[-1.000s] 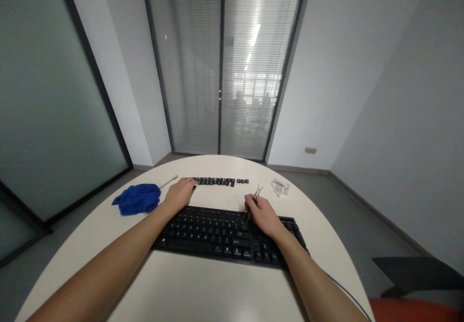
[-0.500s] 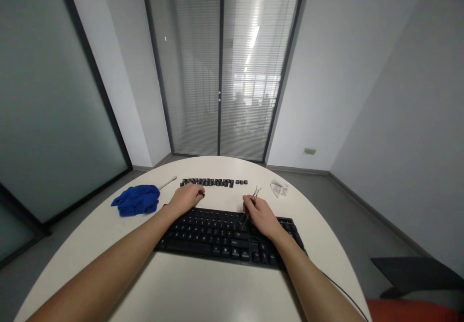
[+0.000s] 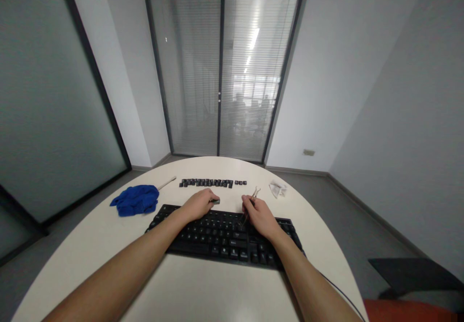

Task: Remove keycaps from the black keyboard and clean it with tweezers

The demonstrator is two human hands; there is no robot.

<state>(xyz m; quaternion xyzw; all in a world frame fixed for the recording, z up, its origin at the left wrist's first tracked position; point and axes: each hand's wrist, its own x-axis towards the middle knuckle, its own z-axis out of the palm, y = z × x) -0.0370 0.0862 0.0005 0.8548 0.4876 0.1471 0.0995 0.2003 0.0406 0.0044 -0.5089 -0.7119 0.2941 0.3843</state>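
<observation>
A black keyboard (image 3: 203,237) lies on the round white table (image 3: 203,293) in front of me. My left hand (image 3: 198,204) hovers over the keyboard's back edge, fingers pinched on a small dark keycap (image 3: 216,200). My right hand (image 3: 258,216) rests on the keyboard's right part, closed round a thin metal wire keycap puller (image 3: 253,199) that points up and away. A row of loose black keycaps (image 3: 212,182) lies on the table beyond the keyboard.
A crumpled blue cloth (image 3: 135,199) lies at the left with a thin wooden stick (image 3: 166,182) beside it. A small clear plastic bag (image 3: 278,189) sits at the right. A black cable (image 3: 340,290) runs off the table's right edge. Glass doors with blinds stand beyond.
My left hand has come back from the row of loose keycaps to the keyboard's back edge, now carrying a keycap. My right hand has barely moved.
</observation>
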